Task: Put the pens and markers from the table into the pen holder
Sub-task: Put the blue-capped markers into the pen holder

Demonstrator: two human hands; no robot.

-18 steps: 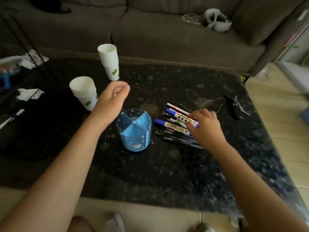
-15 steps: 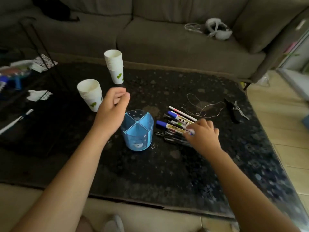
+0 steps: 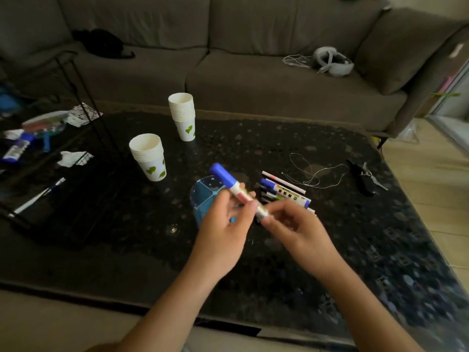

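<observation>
A marker (image 3: 234, 188) with a blue cap is held above the middle of the tabletop (image 3: 127, 224), its long axis slanting, with the cap up and toward the far left corner and the white barrel running down toward the near right. It crosses over the rim of the blue pen holder (image 3: 205, 196), which stands just behind the hands. The left hand (image 3: 223, 229) pinches the barrel between thumb and fingertips near its middle. The right hand (image 3: 297, 229) pinches the lower end, fingers curled. Both forearms reach in from the near edge. The remaining pens and markers (image 3: 284, 194) lie in a bundle just right of the holder. The tabletop is dark and speckled; two stacks of paper cups (image 3: 148, 156) stand toward its far left, a thin cord (image 3: 314, 174) toward the right. A grey sofa (image 3: 253, 72) runs along the far edge.
</observation>
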